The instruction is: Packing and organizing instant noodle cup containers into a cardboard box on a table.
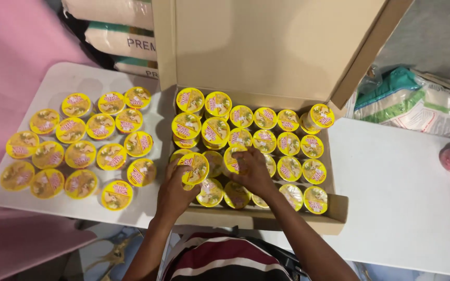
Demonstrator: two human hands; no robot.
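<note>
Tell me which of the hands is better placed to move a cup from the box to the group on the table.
Probably the left hand: it already grips a yellow-lidded cup at the cardboard box's left side, nearest the cups on the table. The right hand rests deeper inside.

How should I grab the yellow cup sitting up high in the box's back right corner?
Pinch that raised cup around its round lid rim, coming from above. It sits tilted on top of the other cups, so its rim is probably free, while the box wall blocks the right.
</note>
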